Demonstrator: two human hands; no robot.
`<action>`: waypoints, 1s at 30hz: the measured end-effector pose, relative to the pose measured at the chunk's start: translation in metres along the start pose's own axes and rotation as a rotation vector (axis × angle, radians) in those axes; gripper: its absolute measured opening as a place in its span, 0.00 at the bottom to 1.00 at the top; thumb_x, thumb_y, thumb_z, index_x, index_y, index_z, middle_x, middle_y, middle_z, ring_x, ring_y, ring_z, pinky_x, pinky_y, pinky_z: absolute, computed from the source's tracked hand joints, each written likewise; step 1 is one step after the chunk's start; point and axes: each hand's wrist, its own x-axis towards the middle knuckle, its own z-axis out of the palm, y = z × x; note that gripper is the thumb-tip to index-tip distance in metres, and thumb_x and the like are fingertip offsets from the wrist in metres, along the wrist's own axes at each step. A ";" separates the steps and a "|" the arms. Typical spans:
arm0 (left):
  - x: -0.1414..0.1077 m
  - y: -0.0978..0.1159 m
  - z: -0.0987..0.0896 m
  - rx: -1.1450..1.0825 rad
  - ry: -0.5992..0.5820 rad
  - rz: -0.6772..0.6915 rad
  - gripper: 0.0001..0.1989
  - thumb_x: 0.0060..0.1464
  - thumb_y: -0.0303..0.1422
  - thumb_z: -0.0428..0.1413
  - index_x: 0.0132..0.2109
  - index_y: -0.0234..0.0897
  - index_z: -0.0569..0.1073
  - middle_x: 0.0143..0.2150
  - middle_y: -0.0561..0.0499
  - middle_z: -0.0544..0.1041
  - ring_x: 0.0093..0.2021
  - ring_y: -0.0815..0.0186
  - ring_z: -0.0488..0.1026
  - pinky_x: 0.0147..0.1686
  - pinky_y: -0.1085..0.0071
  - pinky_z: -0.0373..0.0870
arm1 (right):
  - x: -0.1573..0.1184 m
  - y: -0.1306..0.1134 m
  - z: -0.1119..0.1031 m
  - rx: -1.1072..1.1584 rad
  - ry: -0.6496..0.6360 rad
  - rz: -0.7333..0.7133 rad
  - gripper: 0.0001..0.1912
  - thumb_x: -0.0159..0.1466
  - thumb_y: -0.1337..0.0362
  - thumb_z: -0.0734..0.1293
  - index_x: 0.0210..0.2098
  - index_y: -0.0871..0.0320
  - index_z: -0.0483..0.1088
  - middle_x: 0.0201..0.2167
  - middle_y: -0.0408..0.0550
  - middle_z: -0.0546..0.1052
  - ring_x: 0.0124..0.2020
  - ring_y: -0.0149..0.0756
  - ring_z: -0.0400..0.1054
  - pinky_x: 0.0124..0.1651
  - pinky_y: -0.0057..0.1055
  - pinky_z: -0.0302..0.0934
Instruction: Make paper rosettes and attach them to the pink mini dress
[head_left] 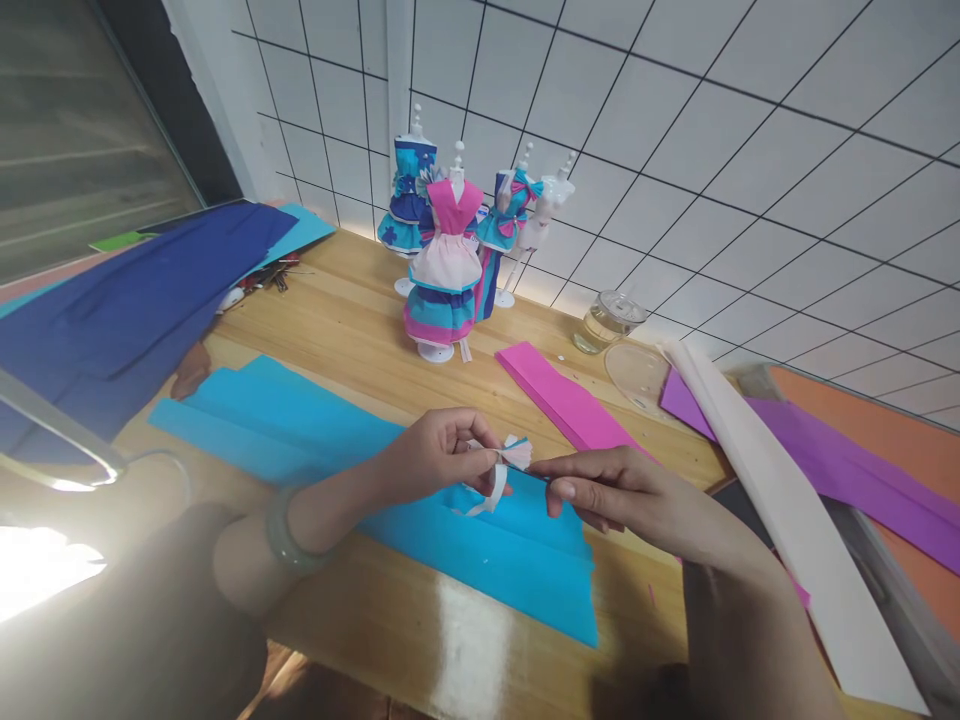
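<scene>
My left hand [442,460], with a pale green bangle on the wrist, pinches a small gathered piece of white, pale pink and blue paper [517,453]. A white strip [496,488] curls down from it below the fingers. My right hand [611,485] grips a thin dark tool whose tip reaches the gathered piece; its kind is too small to tell. Both hands are above a folded sheet of bright blue crepe paper [480,570] on the wooden table. Part of the paper piece is hidden behind my left fingers.
Several small dress forms in paper dresses, one pink and white [448,265], stand by the tiled wall. Nearby are a lidded glass cup [600,325] and pink paper [562,390]. White [787,510] and purple paper [847,460] lie right, dark blue paper [150,300] left.
</scene>
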 end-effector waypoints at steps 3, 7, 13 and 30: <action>-0.001 -0.001 0.000 -0.001 -0.028 0.003 0.08 0.48 0.32 0.54 0.34 0.31 0.66 0.27 0.47 0.75 0.30 0.63 0.75 0.29 0.69 0.71 | 0.000 0.002 0.001 0.050 -0.005 0.004 0.17 0.59 0.53 0.60 0.35 0.60 0.70 0.27 0.46 0.69 0.20 0.25 0.53 0.21 0.25 0.49; -0.002 -0.003 0.001 -0.011 -0.079 -0.001 0.09 0.49 0.33 0.54 0.36 0.31 0.66 0.30 0.44 0.76 0.32 0.62 0.75 0.30 0.68 0.70 | 0.001 0.003 0.002 0.096 -0.009 0.002 0.16 0.59 0.54 0.60 0.36 0.60 0.70 0.26 0.45 0.69 0.20 0.24 0.53 0.20 0.24 0.47; -0.004 -0.004 0.002 0.009 -0.112 -0.019 0.10 0.50 0.34 0.53 0.37 0.31 0.67 0.32 0.43 0.76 0.34 0.60 0.75 0.28 0.70 0.70 | 0.002 0.002 0.000 0.055 -0.052 -0.008 0.16 0.59 0.54 0.60 0.33 0.61 0.70 0.25 0.44 0.68 0.20 0.25 0.53 0.20 0.24 0.47; -0.005 0.000 0.007 -0.010 -0.063 -0.048 0.12 0.49 0.37 0.53 0.37 0.32 0.68 0.33 0.43 0.76 0.33 0.60 0.75 0.29 0.67 0.71 | 0.006 0.005 0.001 0.109 -0.082 -0.034 0.16 0.60 0.55 0.59 0.28 0.62 0.68 0.18 0.40 0.61 0.17 0.23 0.50 0.19 0.24 0.43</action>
